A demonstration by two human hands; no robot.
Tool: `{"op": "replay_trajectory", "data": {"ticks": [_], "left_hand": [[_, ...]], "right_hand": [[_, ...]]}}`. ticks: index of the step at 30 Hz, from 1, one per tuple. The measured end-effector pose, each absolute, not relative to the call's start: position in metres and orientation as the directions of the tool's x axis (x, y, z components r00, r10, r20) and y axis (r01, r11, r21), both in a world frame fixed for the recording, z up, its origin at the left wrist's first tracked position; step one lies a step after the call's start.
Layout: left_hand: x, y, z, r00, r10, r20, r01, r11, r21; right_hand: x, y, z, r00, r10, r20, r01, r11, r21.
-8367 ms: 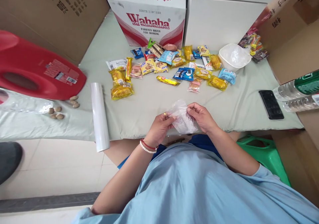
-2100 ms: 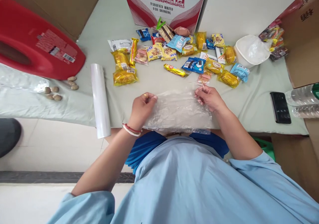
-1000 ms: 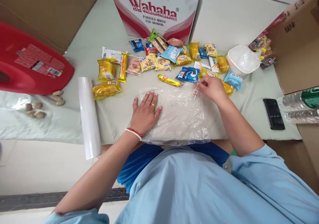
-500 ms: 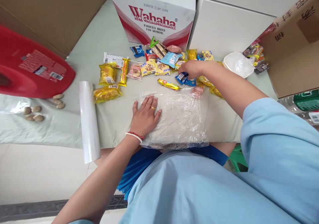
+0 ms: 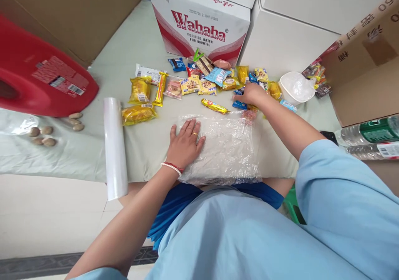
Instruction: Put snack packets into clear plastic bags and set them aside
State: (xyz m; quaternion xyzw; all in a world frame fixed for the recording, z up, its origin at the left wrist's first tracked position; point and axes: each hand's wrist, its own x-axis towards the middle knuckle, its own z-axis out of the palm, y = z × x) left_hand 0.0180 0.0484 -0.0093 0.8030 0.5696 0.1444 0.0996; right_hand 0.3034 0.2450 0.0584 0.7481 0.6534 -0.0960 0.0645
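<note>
My left hand (image 5: pixel 186 147) lies flat with fingers spread on the left part of a clear plastic bag (image 5: pixel 226 149), pressing it to the table. At the far edge of the bag, my right hand (image 5: pixel 254 95) has its fingers curled over a small blue snack packet (image 5: pixel 239 104); the fingers partly hide it. A second bit of blue wrapper shows just behind the fingertips. A pink packet (image 5: pixel 248 116) is by the bag's upper right corner. Left of the right hand lies a long yellow snack bar (image 5: pixel 215 106). Several wrapped snacks, such as a cookie packet (image 5: pixel 190 84), lie beyond.
A plastic film roll (image 5: pixel 115 147) overhangs the front edge at left, beside yellow bread packs (image 5: pixel 139 114). A red jug (image 5: pixel 46 72), a Wahaha carton (image 5: pixel 199 26), a white bowl (image 5: pixel 296 89) and plastic bottles (image 5: pixel 370 132) surround the area.
My right hand has shifted slightly to the right with the blue packet under its fingers. The left hand stays on the bag. The view has turned a little.
</note>
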Motion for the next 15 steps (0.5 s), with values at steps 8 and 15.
{"op": "replay_trajectory", "data": {"ticks": [8, 15], "left_hand": [[0.018, 0.048, -0.007, 0.303, 0.945, 0.124, 0.881, -0.328, 0.342], [0.017, 0.048, -0.007, 0.305, 0.943, 0.134, 0.878, -0.333, 0.343]], "right_hand": [[0.288, 0.253, 0.066, 0.171, 0.941, -0.291, 0.978, -0.197, -0.062], [0.300, 0.256, 0.069, 0.192, 0.879, -0.437, 0.719, -0.429, -0.546]]}}
